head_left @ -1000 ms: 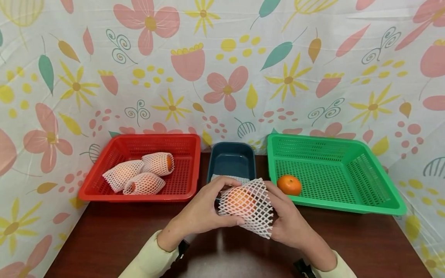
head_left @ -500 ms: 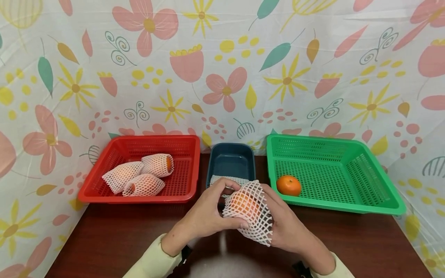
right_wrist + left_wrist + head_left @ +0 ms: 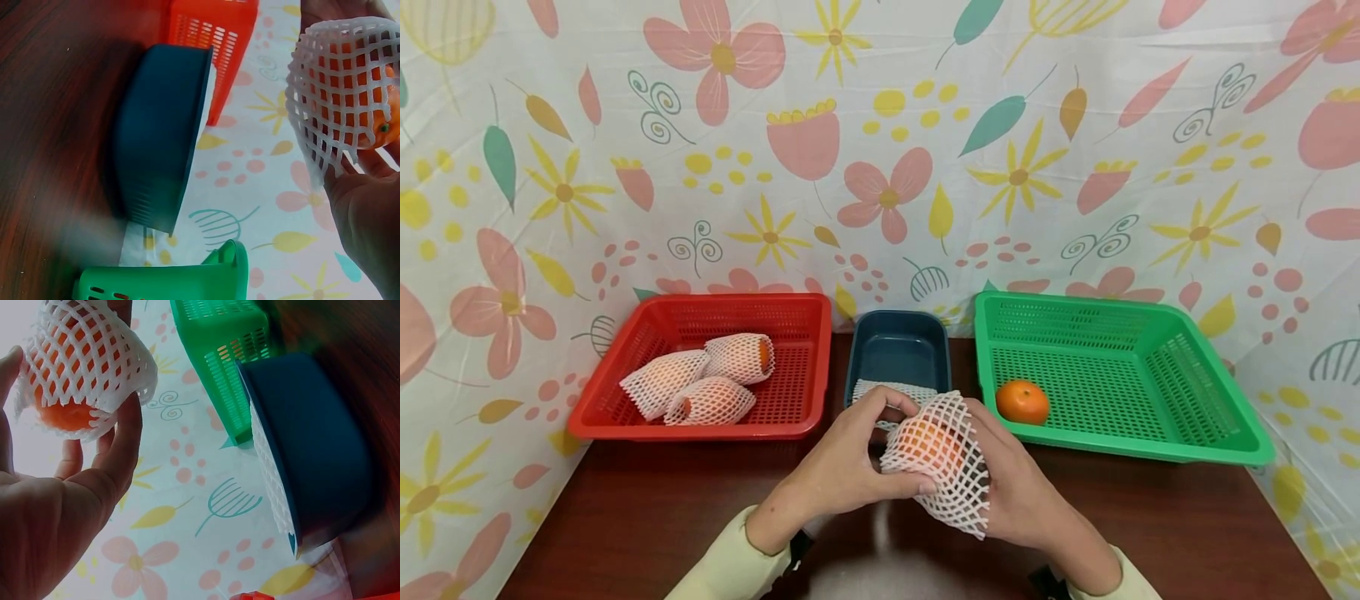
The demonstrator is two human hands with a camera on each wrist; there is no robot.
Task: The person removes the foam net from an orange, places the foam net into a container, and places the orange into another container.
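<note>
Above the table (image 3: 685, 508), the orange fruit (image 3: 65, 417) in its foam net (image 3: 955, 496) is gripped by the left hand (image 3: 848, 462), thumb and fingers widely parted, and by the curled right hand (image 3: 1021, 487), so the net is best eased evenly, without squeezing.

Room bright, light soft and even across flowered curtain (image 3: 887, 125). Hazy glare on dark tabletop (image 3: 647, 517), near edge. Left wrist view: white washout around netted fruit (image 3: 81, 369), left hand (image 3: 62, 506) shaded. Right wrist view: tabletop dim, soft.
</note>
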